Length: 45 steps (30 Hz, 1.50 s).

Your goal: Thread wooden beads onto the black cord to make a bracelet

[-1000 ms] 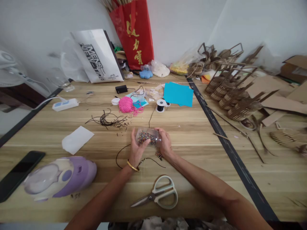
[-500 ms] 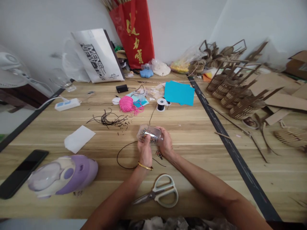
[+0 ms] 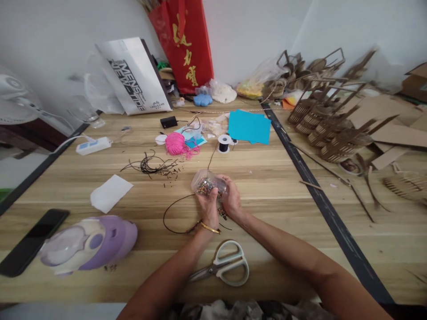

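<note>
A clear plastic jar lies tilted on its side between my hands, with many small coloured beads inside it. My left hand grips the jar from below, its thumb up against the wall. Around the jar's right end my right hand is wrapped, hiding the mouth. Just under the hands a small heap of loose beads sits on the table. A black cord curves out on the left and passes beneath my left wrist. Scissors with white handles lie nearer to me.
Pink yarn, a spool of black cord and blue sheets lie beyond the hands. Cut black cords are scattered to the left, near a purple-and-white device and a phone. Small woven baskets crowd the right.
My left hand has shifted rightward along the jar toward my right hand, and its wrist now covers more of the cord. The jar's base end has tipped upward slightly.
</note>
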Tool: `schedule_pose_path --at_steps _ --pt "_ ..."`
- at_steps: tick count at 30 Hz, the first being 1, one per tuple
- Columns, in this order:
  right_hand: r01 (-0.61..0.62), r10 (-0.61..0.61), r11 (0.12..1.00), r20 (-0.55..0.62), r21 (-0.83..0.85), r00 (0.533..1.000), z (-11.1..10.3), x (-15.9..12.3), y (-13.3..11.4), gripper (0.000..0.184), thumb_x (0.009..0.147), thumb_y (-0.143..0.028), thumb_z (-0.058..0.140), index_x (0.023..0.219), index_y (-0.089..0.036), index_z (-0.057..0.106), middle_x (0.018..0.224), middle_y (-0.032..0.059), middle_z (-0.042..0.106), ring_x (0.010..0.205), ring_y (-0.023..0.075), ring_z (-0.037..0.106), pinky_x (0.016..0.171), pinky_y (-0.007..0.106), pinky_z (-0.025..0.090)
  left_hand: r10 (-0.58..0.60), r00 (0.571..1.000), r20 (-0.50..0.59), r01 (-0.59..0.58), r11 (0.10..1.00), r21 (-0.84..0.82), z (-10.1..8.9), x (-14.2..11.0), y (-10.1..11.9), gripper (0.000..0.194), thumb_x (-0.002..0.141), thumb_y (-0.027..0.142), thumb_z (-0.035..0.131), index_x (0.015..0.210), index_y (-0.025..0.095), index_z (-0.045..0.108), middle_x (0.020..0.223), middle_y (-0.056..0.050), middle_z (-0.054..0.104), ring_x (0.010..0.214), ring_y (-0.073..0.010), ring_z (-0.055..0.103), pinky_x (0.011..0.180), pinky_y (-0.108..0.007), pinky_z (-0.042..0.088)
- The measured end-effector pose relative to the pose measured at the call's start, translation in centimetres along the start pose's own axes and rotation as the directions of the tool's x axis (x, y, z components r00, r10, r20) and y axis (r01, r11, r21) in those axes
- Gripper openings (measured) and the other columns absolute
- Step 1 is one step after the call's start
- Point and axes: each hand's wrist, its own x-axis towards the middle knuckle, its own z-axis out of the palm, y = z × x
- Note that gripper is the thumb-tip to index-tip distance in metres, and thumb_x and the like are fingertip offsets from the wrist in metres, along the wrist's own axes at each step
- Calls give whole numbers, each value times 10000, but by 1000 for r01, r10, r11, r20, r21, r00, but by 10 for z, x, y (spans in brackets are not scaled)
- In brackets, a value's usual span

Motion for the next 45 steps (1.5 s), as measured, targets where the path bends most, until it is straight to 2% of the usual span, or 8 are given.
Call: schedule_pose_path --at_steps 3,10,15,21,29,35,45 --pt "10 -10 1000 -1 -28 1000 -3 0 2 327 829 -423 407 904 -201 635 914 33 684 867 192 610 778 296 470 38 999 -28 -38 999 -30 -3 1 -6 822 702 591 660 1336 198 314 1328 -146 509 1167 -237 556 976 -350 459" --pt "81 -82 977 -1 -199 997 -6 -3 -7 317 862 -387 396 892 -209 655 899 37 689 878 195 599 808 294 457 48 998 -33 -44 993 106 -7 -1 -4 821 703 566 674 1343 196 318 1322 -146 520 1155 -239 570 980 -354 459" --pt "58 -68 975 -40 -214 997 -4 -6 -13 314 868 -372 381 896 -213 650 911 36 689 879 196 599 811 297 451 69 997 -20 -64 984 168 -6 -2 2 865 704 569 672 1377 197 275 1357 -146 481 1215 -252 518 1021 -370 424" --pt "88 -96 967 -24 -238 995 -5 -6 -13 331 882 -402 382 856 -215 654 884 24 691 871 186 593 803 278 445 34 999 -22 -30 987 159 -3 -3 5 863 707 563 671 1377 198 270 1373 -144 461 1231 -263 500 1052 -391 391" --pt "58 -64 985 -27 -163 998 -9 0 0 354 883 -450 382 840 -219 646 839 3 685 816 172 607 764 269 451 27 999 -23 -23 989 145 -2 -3 4 889 687 564 688 1376 189 269 1369 -153 466 1218 -266 513 1040 -390 408" --pt "68 -70 982 -2 -174 998 -12 2 1 329 869 -411 395 857 -218 662 871 10 682 843 180 600 789 291 450 19 1000 -25 -15 986 168 -4 -3 3 882 677 547 706 1366 185 290 1346 -147 493 1196 -264 534 1024 -383 425" --pt "-8 8 1000 40 0 999 -17 4 1 240 768 -344 446 836 -213 635 779 7 660 732 181 584 687 281 469 32 999 40 -36 994 105 -3 -4 8 954 623 507 765 1383 205 274 1313 -140 523 1207 -264 529 1019 -381 433"
